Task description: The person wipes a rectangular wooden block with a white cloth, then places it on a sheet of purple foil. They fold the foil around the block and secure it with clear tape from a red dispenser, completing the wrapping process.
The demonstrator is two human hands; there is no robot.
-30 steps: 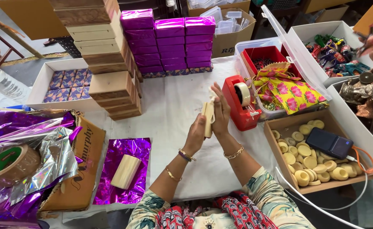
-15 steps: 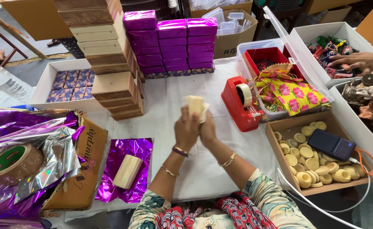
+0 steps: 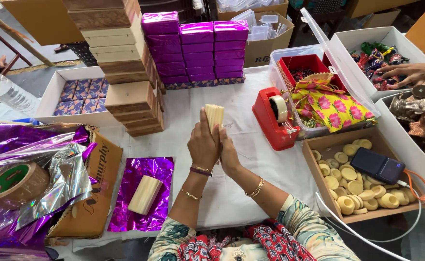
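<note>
At frame centre your left hand (image 3: 203, 145) and right hand (image 3: 228, 155) press together, fingers closed round a cream ridged block (image 3: 214, 116) held upright above the white counter (image 3: 251, 159); red tape dispenser (image 3: 275, 118) sits right.

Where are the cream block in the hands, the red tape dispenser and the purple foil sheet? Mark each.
cream block (image 3: 214, 115), head view, on its ribbed upper face
red tape dispenser (image 3: 272, 123), head view, on its red body
purple foil sheet (image 3: 147, 170), head view, on bare foil above the block lying there
</note>
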